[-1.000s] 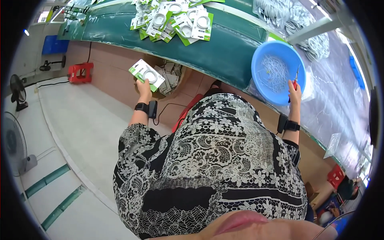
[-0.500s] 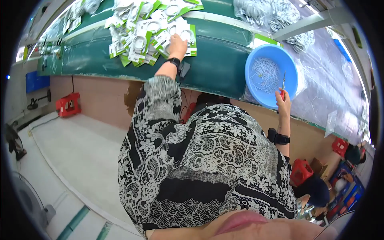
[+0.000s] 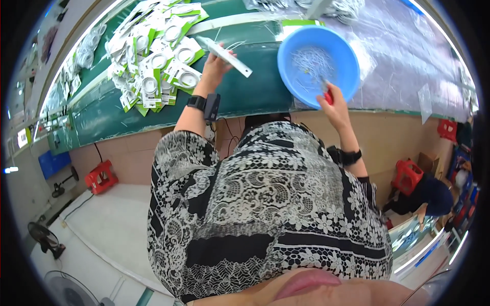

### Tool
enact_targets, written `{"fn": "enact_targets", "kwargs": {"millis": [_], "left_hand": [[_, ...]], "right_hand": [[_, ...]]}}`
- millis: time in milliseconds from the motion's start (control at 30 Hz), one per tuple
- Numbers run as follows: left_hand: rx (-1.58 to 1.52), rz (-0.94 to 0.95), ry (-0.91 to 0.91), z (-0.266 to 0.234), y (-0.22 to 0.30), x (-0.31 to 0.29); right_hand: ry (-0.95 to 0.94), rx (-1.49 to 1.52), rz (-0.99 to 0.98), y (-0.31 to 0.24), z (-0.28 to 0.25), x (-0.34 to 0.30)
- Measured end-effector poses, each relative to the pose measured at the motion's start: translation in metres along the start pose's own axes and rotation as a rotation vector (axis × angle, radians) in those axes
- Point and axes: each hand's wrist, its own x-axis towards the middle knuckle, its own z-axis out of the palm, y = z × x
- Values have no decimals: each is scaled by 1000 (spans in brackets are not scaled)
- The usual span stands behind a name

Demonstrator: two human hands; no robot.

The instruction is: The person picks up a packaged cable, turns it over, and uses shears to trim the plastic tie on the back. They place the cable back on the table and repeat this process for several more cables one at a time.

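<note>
My left hand [image 3: 214, 69] grips a white card pack [image 3: 225, 56], tilted with its narrow side toward me. Thin white strips, like cable tie tails [image 3: 235, 46], stick out beside it. To its left lies a heap of white and green card packs [image 3: 158, 61], each carrying a coiled white cable. My right hand [image 3: 335, 108] is closed round red-handled cutters [image 3: 328, 96], whose metal tip points into a blue basin [image 3: 352, 61]. Many thin white cut strips [image 3: 312, 62] lie on the basin's bottom.
The green bench [image 3: 255, 92] runs across in front of me. Clear plastic sheeting [image 3: 393, 66] covers its right part, with bundled cables [image 3: 344, 10] behind. Red stools [image 3: 408, 176] stand on the floor, and a person in dark clothing [image 3: 434, 196] is at the right.
My left hand has lifted a card pack off the heap and turned it edge-on. My right hand has brought the cutters lower and inward over the basin's near rim. The whole view has shifted.
</note>
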Motion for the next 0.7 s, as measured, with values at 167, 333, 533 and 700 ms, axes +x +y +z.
{"fn": "enact_targets", "kwargs": {"millis": [167,333,533,700], "left_hand": [[-400,-132,-223,125,-4,-35],[-378,-56,-371,181,-16,-51],[-244,-34,-418,222,-32,-62],[-220,-44,-397,242,-51,-69]], "right_hand": [[-35,-373,-394,-43,-3,-5],[-57,-375,-327,-28,-24,-13],[-9,-310,-309,-3,-43,-19],[-18,-255,-253,9,-54,-24]]}}
